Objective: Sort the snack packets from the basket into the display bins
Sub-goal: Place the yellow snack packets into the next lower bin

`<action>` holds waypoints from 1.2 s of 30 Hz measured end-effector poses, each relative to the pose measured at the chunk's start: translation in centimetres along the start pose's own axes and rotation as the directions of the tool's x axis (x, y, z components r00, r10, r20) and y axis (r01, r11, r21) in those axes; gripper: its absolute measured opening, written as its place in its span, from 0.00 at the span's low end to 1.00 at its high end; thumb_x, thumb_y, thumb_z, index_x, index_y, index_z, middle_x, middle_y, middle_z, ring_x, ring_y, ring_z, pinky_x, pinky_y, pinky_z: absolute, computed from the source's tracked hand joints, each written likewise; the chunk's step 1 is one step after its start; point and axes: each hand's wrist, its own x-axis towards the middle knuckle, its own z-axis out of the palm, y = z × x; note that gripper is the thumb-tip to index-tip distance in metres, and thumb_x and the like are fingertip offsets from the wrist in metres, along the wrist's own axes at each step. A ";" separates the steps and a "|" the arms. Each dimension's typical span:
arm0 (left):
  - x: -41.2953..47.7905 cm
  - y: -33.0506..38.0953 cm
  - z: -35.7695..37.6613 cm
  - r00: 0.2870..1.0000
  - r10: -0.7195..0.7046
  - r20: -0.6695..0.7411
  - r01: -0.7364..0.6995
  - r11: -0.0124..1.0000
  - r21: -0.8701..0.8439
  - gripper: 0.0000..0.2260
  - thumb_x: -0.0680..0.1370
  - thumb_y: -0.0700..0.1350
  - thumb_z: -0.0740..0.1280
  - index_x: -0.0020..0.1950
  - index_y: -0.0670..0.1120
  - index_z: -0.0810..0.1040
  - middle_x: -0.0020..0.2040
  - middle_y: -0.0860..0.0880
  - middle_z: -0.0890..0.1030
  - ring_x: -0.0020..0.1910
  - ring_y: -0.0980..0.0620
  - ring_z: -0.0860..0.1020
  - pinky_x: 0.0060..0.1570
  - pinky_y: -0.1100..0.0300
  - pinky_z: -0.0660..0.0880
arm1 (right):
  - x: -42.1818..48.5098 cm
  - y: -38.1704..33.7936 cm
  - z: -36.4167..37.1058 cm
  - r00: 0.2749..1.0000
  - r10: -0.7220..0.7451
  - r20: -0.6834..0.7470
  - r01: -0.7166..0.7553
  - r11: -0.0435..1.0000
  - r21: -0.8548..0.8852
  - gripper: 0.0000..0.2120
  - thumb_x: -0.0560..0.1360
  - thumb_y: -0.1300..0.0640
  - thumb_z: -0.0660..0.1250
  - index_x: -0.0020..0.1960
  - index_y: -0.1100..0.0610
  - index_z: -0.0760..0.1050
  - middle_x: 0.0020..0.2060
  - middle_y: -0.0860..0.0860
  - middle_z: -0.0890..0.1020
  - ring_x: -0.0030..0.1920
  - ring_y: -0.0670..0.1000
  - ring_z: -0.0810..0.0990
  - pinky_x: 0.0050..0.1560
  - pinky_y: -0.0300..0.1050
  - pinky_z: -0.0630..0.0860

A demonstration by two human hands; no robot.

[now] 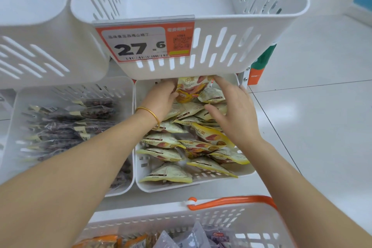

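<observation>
Both hands reach into the white slotted plastic bin [141,175], left hand [161,98] seemingly pinching a yellow triangular snack packet [189,90], right hand [233,112] spread loose, grasping nothing.

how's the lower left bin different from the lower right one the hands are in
The lower left bin holds dark packets with clear wrapping; the lower right bin holds yellow triangular packets. The left hand and right hand are both in the right bin, gripping a yellow packet at its back; nothing touches the left bin. Both are white slotted plastic bins under upper bins.
</observation>
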 end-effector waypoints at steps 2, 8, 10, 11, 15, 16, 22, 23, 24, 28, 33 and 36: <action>0.3 -0.4 0.1 0.999 -0.039 0.022 0.040 0.999 -0.021 0.11 0.79 0.38 0.61 0.60 0.38 0.74 0.57 0.39 0.77 0.57 0.40 0.74 0.55 0.55 0.69 | 0.1 -0.5 0.2 1.000 -0.012 0.011 0.012 0.999 0.049 0.26 0.73 0.56 0.70 0.68 0.56 0.67 0.59 0.51 0.78 0.60 0.54 0.74 0.65 0.56 0.69; 0.8 -0.7 0.9 0.979 -0.160 0.130 0.156 0.987 0.037 0.07 0.77 0.37 0.62 0.54 0.44 0.71 0.57 0.43 0.75 0.51 0.47 0.71 0.48 0.58 0.67 | -0.4 0.2 1.7 0.996 -0.070 -0.048 0.061 0.986 -0.157 0.13 0.68 0.63 0.73 0.51 0.57 0.77 0.47 0.52 0.82 0.50 0.57 0.79 0.53 0.50 0.72; 0.8 -0.5 0.8 0.981 -0.176 0.086 0.173 0.984 0.038 0.14 0.75 0.39 0.65 0.61 0.45 0.71 0.61 0.43 0.73 0.57 0.45 0.71 0.54 0.56 0.69 | -0.5 1.0 1.6 0.998 0.012 -0.067 -0.025 0.979 -0.205 0.10 0.69 0.63 0.71 0.50 0.57 0.77 0.46 0.52 0.82 0.50 0.57 0.78 0.55 0.50 0.70; 0.6 -0.3 0.7 0.985 -0.157 0.077 0.156 0.988 0.016 0.21 0.74 0.41 0.67 0.66 0.47 0.69 0.65 0.43 0.70 0.62 0.43 0.70 0.59 0.54 0.69 | -0.5 1.4 1.5 0.996 0.065 -0.060 -0.076 0.977 -0.199 0.09 0.71 0.62 0.70 0.50 0.57 0.77 0.46 0.52 0.82 0.50 0.57 0.77 0.55 0.50 0.69; -0.8 0.7 0.2 0.994 -0.030 0.103 0.042 0.993 -0.109 0.26 0.77 0.52 0.65 0.74 0.56 0.61 0.70 0.44 0.65 0.67 0.46 0.67 0.66 0.55 0.66 | 0.0 1.9 0.9 0.989 0.143 -0.048 -0.149 0.975 -0.164 0.05 0.75 0.61 0.66 0.49 0.57 0.79 0.46 0.53 0.81 0.49 0.58 0.76 0.49 0.51 0.70; -1.0 0.7 0.3 0.995 -0.003 0.097 0.014 0.994 -0.110 0.23 0.79 0.52 0.61 0.73 0.57 0.62 0.69 0.45 0.67 0.66 0.47 0.68 0.65 0.57 0.66 | 0.2 1.9 0.8 0.987 0.152 -0.057 -0.159 0.974 -0.161 0.05 0.76 0.60 0.65 0.49 0.57 0.79 0.46 0.53 0.81 0.49 0.58 0.76 0.48 0.51 0.70; -1.5 -0.4 0.0 0.994 0.026 0.104 0.009 0.948 -0.317 0.17 0.82 0.45 0.56 0.70 0.56 0.68 0.70 0.53 0.70 0.69 0.54 0.67 0.59 0.73 0.59 | 0.4 1.3 0.6 0.966 0.131 -0.223 -0.168 0.973 -0.157 0.05 0.75 0.60 0.64 0.46 0.57 0.79 0.41 0.53 0.82 0.44 0.59 0.76 0.39 0.47 0.67; -1.3 -0.8 0.0 0.991 0.028 0.130 0.016 0.945 -0.327 0.17 0.82 0.46 0.56 0.70 0.56 0.67 0.70 0.53 0.69 0.69 0.54 0.66 0.60 0.73 0.59 | 0.4 1.3 0.6 0.966 0.148 -0.213 -0.182 0.972 -0.152 0.05 0.76 0.59 0.65 0.47 0.57 0.79 0.42 0.53 0.82 0.45 0.59 0.77 0.40 0.48 0.68; -1.0 -1.1 0.1 0.987 0.025 0.156 0.029 0.942 -0.333 0.17 0.82 0.46 0.56 0.70 0.56 0.67 0.71 0.53 0.69 0.70 0.54 0.66 0.61 0.72 0.59 | 0.6 1.2 0.6 0.967 0.176 -0.185 -0.204 0.968 -0.145 0.05 0.76 0.59 0.65 0.48 0.57 0.79 0.43 0.53 0.82 0.47 0.58 0.76 0.41 0.48 0.68; 1.2 -1.4 1.0 0.960 -0.029 0.279 0.091 0.973 -0.210 0.17 0.82 0.48 0.54 0.71 0.56 0.65 0.71 0.51 0.69 0.69 0.51 0.66 0.65 0.63 0.62 | 1.0 1.0 0.7 0.972 0.233 -0.022 -0.233 0.951 -0.202 0.08 0.78 0.61 0.61 0.53 0.57 0.78 0.47 0.54 0.81 0.50 0.56 0.75 0.43 0.49 0.70; 1.9 -0.2 1.7 0.937 -0.182 0.297 0.182 0.983 0.027 0.22 0.81 0.51 0.56 0.75 0.52 0.59 0.70 0.45 0.70 0.67 0.42 0.69 0.65 0.50 0.68 | 0.3 0.5 -0.5 0.973 0.227 0.040 -0.217 0.962 -0.163 0.19 0.75 0.68 0.59 0.63 0.57 0.73 0.58 0.54 0.78 0.61 0.55 0.72 0.55 0.49 0.71; -1.1 0.3 0.3 0.962 -0.229 0.147 0.223 0.973 0.054 0.24 0.79 0.47 0.60 0.74 0.48 0.59 0.69 0.41 0.69 0.66 0.39 0.68 0.65 0.47 0.67 | -1.7 -0.3 -2.4 0.953 0.302 0.008 -0.300 0.951 -0.078 0.25 0.72 0.73 0.56 0.65 0.55 0.71 0.62 0.51 0.75 0.63 0.54 0.70 0.57 0.47 0.69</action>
